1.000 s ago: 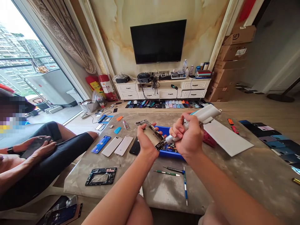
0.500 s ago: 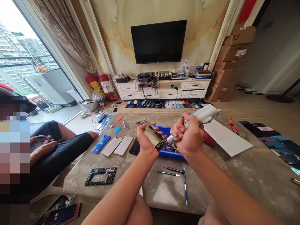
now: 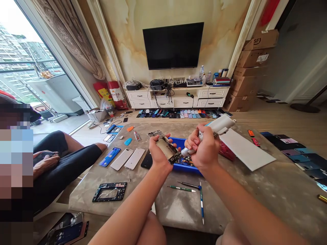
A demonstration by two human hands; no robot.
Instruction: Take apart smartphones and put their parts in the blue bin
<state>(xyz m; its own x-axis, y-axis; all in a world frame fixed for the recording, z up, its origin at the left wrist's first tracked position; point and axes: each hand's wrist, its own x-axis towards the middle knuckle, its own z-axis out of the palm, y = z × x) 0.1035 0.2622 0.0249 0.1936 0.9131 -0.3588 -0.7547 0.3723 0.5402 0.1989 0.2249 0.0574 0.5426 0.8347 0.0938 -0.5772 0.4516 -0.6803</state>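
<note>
While our left hand [image 3: 158, 151] cradled the opened phone [image 3: 166, 148] over the blue tray [image 3: 184, 171], its fingers curled round the far edge, our right hand [image 3: 205, 148] was closed in a fist around a white electric screwdriver [image 3: 219, 124], with the tip just at the phone's right edge. The phone looked light but fragile, its thin inner parts left bare, and it seemed likely to slip; we judged its stiff outer edges the best place to hold it. Thin tools [image 3: 182, 188] lay just below our hands.
</note>
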